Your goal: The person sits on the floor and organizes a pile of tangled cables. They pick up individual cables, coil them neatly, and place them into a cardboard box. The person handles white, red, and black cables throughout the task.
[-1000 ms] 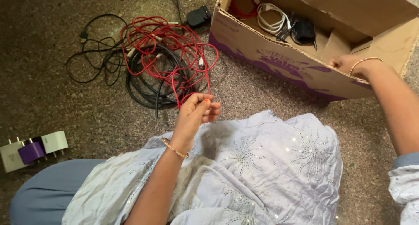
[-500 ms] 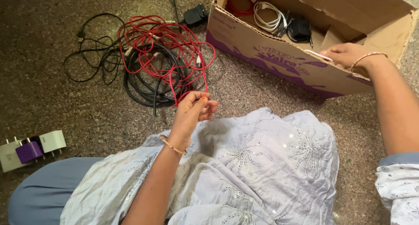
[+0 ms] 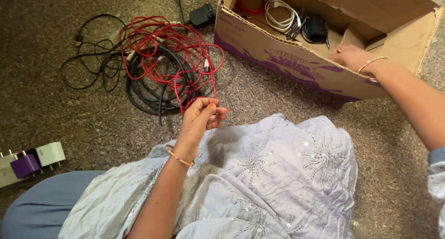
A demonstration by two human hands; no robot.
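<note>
View from above of a person seated on a speckled stone floor (image 3: 55,109), a pale embroidered garment (image 3: 259,174) spread over the lap in the near middle. At far right an open cardboard box (image 3: 278,58) with purple print on its side holds a coiled white cable (image 3: 278,16), a red coil in its far left corner and a black charger (image 3: 315,29). At far left of centre a tangled red cable (image 3: 171,42) lies over a coil of thick black cable (image 3: 148,88), with a thinner black cable (image 3: 90,58) further left and a black adapter (image 3: 202,14) just beside the box. The left hand (image 3: 199,121), a thin bangle on its wrist, is raised over the near edge of the tangle, fingers pinched closed around one strand of the red cable that runs up into the pile. The right hand (image 3: 350,56) rests at the near rim of the box; whether it grips anything cannot be told. At the near left edge stand white plug adapters and a purple plug adapter (image 3: 24,165), touching each other
</note>
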